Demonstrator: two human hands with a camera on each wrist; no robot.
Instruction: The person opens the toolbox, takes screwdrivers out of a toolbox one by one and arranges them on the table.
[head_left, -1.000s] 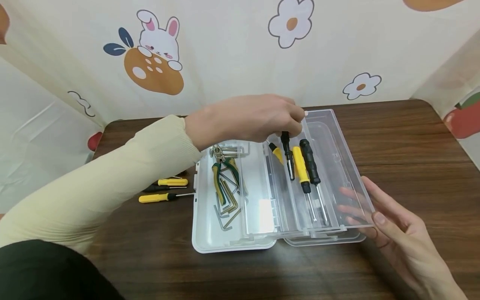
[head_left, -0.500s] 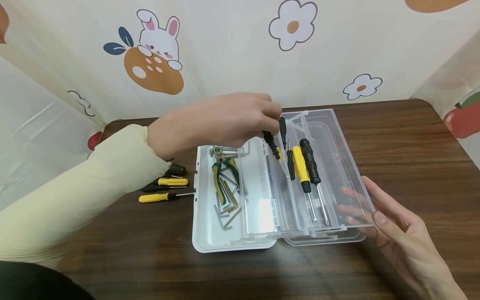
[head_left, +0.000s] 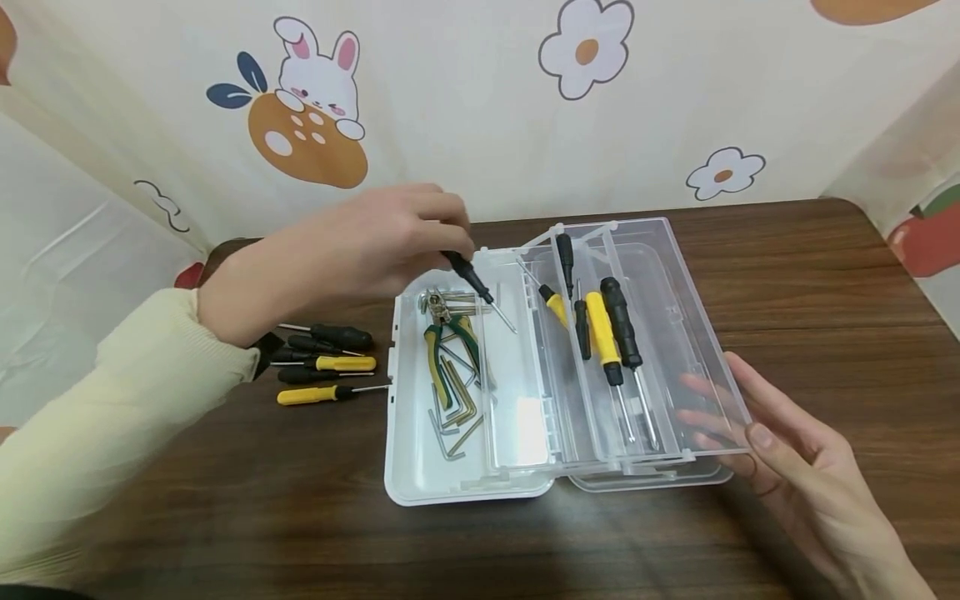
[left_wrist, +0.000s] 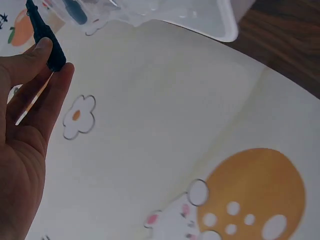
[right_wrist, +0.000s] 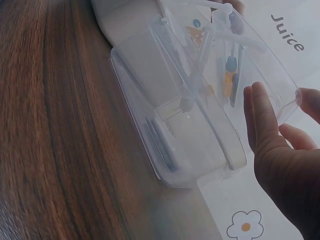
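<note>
slim black screwdriver (head_left: pixel 471 278), shiny metal shaft (head_left: pixel 505 318), pinched by left hand (head_left: pixel 367 237); clear boxy plastic tray (head_left: pixel 678 367) gripped by right hand (head_left: pixel 810 475); screwdriver pulled leftward since earlier

Head view: above toolbox (head_left: pixel 405 467), near side, facing forward and down. Left wrist: close, facing rabbit print (left_wrist: pixel 175 225) behind toolbox, shared with head. Right wrist: close, toolbox's right, facing across it.

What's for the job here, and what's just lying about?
For the job, it seems:
black screwdriver, pinched by the left hand
clear tray, held by the right hand
tray screwdrivers
table screwdrivers

Probably just lying about:
pliers and hex keys, both in the white box
</note>
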